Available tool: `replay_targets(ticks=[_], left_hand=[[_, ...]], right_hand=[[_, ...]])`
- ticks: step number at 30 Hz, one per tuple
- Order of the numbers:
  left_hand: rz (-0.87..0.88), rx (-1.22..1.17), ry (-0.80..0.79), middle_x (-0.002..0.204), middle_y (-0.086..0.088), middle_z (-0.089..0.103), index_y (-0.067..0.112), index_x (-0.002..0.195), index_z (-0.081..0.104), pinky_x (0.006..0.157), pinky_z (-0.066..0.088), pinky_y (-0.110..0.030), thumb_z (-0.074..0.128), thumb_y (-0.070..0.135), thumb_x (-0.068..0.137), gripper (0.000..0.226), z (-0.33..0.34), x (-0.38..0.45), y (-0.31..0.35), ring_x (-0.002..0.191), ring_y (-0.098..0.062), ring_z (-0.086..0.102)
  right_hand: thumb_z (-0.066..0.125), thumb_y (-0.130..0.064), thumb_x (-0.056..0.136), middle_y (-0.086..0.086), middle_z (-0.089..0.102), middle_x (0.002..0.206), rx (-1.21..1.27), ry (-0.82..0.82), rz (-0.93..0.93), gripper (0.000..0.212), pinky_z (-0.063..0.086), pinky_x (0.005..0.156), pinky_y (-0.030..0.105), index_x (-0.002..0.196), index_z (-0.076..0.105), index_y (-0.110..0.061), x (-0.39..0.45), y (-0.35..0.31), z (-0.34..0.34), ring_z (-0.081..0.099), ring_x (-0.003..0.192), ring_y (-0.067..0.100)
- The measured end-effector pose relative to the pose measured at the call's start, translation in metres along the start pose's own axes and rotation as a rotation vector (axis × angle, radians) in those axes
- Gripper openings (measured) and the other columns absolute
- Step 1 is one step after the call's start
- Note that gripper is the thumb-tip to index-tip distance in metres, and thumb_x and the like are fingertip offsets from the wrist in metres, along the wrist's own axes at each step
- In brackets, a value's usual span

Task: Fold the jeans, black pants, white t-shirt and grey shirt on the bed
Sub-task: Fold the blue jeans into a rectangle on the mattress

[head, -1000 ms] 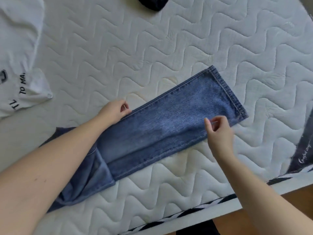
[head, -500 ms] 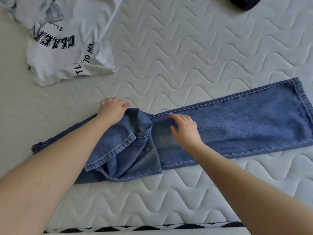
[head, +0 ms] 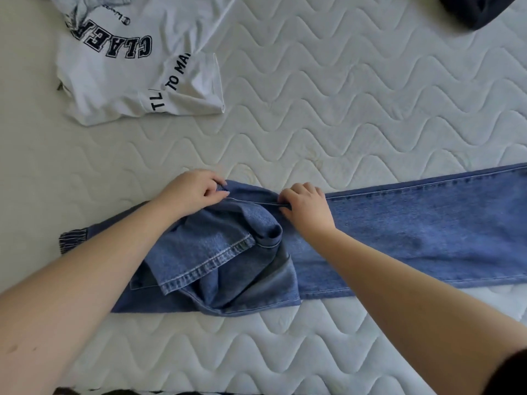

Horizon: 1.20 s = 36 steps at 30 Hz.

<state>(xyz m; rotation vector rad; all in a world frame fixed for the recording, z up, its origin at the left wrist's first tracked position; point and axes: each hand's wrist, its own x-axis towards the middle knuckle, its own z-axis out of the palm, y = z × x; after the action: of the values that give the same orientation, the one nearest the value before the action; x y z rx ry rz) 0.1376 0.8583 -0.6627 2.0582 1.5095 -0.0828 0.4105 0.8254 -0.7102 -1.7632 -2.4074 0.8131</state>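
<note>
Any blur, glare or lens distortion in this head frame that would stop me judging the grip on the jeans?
Head view: soft, even daylight, no glare; faint shadows under the forearms. Both the left hand and right hand look sharp, pinching the jeans along their far edge. Wide-angle stretch enlarges the near forearms; the white t-shirt is cropped at the top.

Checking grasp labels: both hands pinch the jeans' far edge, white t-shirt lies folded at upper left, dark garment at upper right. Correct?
One error: the white t-shirt is not folded; the head view shows it crumpled and loose. The left hand and right hand do pinch the jeans at the far edge, and the dark garment lies upper right.
</note>
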Motion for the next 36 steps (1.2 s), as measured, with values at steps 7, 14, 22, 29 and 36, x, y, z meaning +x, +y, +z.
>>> replay_targets(ticks=[7, 14, 22, 29, 36], left_hand=[[-0.104, 0.151, -0.161, 0.118, 0.002, 0.059, 0.022, 0.120, 0.059, 0.085, 0.049, -0.041, 0.069, 0.038, 0.086, 0.039, 0.009, 0.017, 0.006, 0.106, -0.022, 0.056], [-0.260, 0.059, -0.286, 0.102, 0.001, 0.058, 0.018, 0.099, 0.067, 0.077, 0.041, -0.025, 0.078, 0.024, 0.077, 0.025, 0.004, 0.045, 0.013, 0.093, -0.020, 0.056], [-0.353, -0.011, -0.119, 0.092, -0.007, 0.069, 0.020, 0.089, 0.070, 0.076, 0.044, -0.026, 0.075, 0.019, 0.082, 0.010, -0.029, 0.057, -0.003, 0.086, -0.023, 0.061], [-0.427, -0.030, -0.031, 0.102, -0.009, 0.067, 0.014, 0.100, 0.068, 0.081, 0.043, -0.032, 0.062, 0.026, 0.093, 0.015, -0.011, 0.048, -0.020, 0.097, -0.028, 0.059], [-0.470, -0.073, -0.067, 0.070, 0.000, 0.050, 0.013, 0.072, 0.051, 0.065, 0.029, -0.032, 0.047, 0.030, 0.101, 0.034, -0.003, 0.051, -0.029, 0.076, -0.024, 0.048]], right_hand=[[0.059, -0.019, 0.095, 0.013, 0.062, 0.105, -0.051, -0.070, -0.133, 0.024, 0.042, 0.086, 0.041, 0.114, 0.069, -0.010, -0.004, 0.006, 0.001, 0.055, 0.095, 0.036], [0.060, -0.020, 0.093, 0.008, 0.067, 0.082, -0.059, -0.037, -0.063, 0.012, 0.041, 0.072, 0.037, 0.093, 0.064, -0.008, -0.001, 0.008, -0.005, 0.059, 0.078, 0.031], [0.076, -0.008, 0.075, 0.008, 0.061, 0.080, 0.019, 0.082, -0.032, 0.020, 0.042, 0.068, 0.041, 0.085, 0.060, -0.008, -0.008, 0.007, -0.011, 0.057, 0.072, 0.031], [0.073, -0.032, 0.083, 0.006, 0.064, 0.084, 0.031, 0.140, 0.085, 0.025, 0.038, 0.076, 0.040, 0.089, 0.064, -0.010, 0.004, 0.019, -0.015, 0.058, 0.081, 0.031], [0.066, -0.034, 0.090, -0.003, 0.067, 0.092, 0.266, 0.021, 0.289, 0.013, 0.037, 0.089, 0.038, 0.091, 0.062, -0.022, 0.031, 0.026, -0.019, 0.056, 0.093, 0.022]])
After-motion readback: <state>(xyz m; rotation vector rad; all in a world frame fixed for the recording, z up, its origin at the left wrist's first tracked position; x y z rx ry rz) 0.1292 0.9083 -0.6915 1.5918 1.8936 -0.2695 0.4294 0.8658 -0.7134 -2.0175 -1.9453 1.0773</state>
